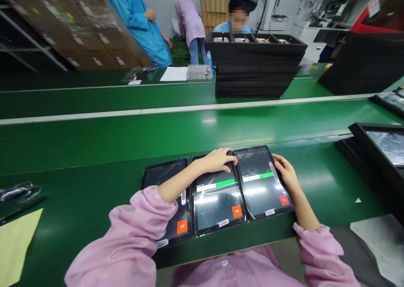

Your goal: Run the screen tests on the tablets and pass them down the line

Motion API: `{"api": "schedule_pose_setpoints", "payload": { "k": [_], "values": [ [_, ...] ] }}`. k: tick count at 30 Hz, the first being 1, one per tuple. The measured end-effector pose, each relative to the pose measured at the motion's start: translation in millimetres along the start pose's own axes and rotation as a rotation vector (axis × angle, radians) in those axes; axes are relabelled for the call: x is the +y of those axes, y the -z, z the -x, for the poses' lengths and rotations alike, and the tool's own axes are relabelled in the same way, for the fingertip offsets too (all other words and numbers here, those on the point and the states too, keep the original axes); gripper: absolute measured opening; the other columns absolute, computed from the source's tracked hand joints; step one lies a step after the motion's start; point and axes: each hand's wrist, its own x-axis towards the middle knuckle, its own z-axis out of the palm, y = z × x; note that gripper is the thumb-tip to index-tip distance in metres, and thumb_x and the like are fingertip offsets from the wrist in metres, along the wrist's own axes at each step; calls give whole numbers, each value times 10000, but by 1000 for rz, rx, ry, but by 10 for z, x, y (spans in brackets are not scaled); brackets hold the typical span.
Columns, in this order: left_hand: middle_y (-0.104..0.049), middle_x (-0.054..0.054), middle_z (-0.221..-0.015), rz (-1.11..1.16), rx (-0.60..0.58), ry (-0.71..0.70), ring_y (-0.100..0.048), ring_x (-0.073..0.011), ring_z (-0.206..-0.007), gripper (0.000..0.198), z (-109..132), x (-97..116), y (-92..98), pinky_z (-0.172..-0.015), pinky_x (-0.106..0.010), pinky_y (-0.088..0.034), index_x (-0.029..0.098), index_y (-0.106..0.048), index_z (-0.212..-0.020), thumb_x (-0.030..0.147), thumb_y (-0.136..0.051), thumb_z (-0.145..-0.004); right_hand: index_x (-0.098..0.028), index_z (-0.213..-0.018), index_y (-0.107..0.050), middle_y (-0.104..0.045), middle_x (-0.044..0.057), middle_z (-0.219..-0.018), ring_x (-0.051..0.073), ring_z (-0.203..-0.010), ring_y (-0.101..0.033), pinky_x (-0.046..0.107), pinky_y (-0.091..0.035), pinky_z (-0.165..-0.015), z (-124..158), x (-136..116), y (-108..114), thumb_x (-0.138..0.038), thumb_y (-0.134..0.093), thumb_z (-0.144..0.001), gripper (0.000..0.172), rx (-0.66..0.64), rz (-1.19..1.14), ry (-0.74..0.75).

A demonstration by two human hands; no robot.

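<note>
Three dark tablets lie side by side in front of me, each with a lit screen and an orange "Fail" box. My left hand (220, 160) reaches over the top of the middle tablet (214, 209), its fingertips at the upper left edge of the right tablet (257, 194). Its thumb and fingers are apart. My right hand (286, 173) grips the right tablet by its right edge, some fingers hidden behind. Part of the left tablet (168, 169) is covered by my left forearm. A green and a white bar cross the screens.
Black trays (252, 74) are stacked across the green bench, and another black tray (386, 142) stands at right. Yellow paper (19, 245) and a clear bagged item (20, 191) lie at left. Several people are beyond the bench, one behind the stack (217, 29).
</note>
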Motion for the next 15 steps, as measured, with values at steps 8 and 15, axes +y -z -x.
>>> {"api": "schedule_pose_setpoints", "payload": {
  "k": [8,15],
  "values": [
    [-504,-103,-1360,-46,-19,9,-563,-296,-1186,318,-29,34,23,-905,-359,-481,272,-616,-1155,318,-712,-855,-248,-1141,-683,-653,45,-970,238,-873,-600,373,-498,-825,20,-20,22,-569,-675,-763,496,-11,30,7],
    [-526,-98,-1362,-47,32,-38,-613,-274,-1109,346,7,-9,43,-876,-332,-487,255,-608,-1170,385,-699,-862,-244,-1141,-686,-658,43,-950,239,-870,-610,379,-510,-829,14,-15,27,-575,-673,-769,499,-6,47,22]
  ]
}}
